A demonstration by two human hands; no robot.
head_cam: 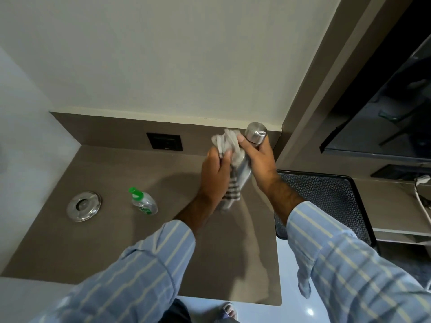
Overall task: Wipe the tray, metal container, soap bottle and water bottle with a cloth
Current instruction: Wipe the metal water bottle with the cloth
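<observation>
My right hand (258,159) grips a steel water bottle (255,134) just below its cap and holds it tilted above the brown counter (116,241). A grey striped cloth (227,145) is bunched in my left hand (215,176) and pressed against the bottle's side, with its striped end hanging down. On the counter to the left lies a clear soap bottle (143,201) with a green cap. Further left sits a round metal container (83,206). A black patterned tray (331,197) lies to the right, partly hidden by my right forearm.
A dark wall socket (164,141) sits in the counter's back panel. A black screen (396,108) hangs at the right above a shelf with a white cable (419,199). A sandalled foot (229,311) shows on the glossy floor below the counter's front edge.
</observation>
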